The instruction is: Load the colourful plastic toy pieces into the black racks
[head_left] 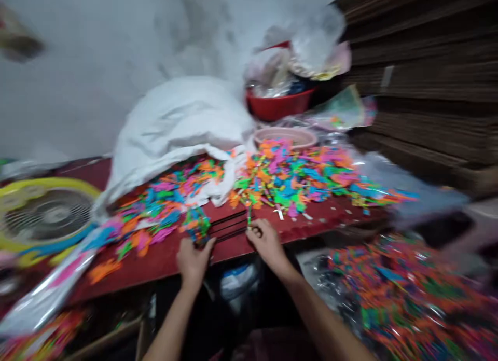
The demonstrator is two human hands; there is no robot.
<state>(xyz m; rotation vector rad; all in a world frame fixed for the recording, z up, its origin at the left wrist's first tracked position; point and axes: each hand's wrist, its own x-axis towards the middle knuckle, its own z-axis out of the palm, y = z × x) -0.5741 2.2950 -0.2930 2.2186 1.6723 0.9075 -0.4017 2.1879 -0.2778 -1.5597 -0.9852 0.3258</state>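
Observation:
Several thin dark rods point(229, 227) lie across the red tabletop's front part, between my two hands. My left hand point(193, 260) is closed at their left end, beside a cluster of small coloured plastic pieces point(196, 223) that seems gathered on the rods. Motion blur hides the exact grip. At the right end, my right hand point(266, 244) pinches a small green piece point(249, 217) with thumb and finger. Behind the hands spreads a heap of bright plastic pieces point(295, 179) in pink, orange, blue and green.
A white sack point(182, 114) spills more pieces onto the red table point(155, 260). A pink basin point(286, 136) and red bowl point(278, 106) sit behind. At left lies a yellow-rimmed fan point(54, 216). Bagged coloured pieces point(420, 293) are at lower right; stacked cardboard point(428, 81) stands behind.

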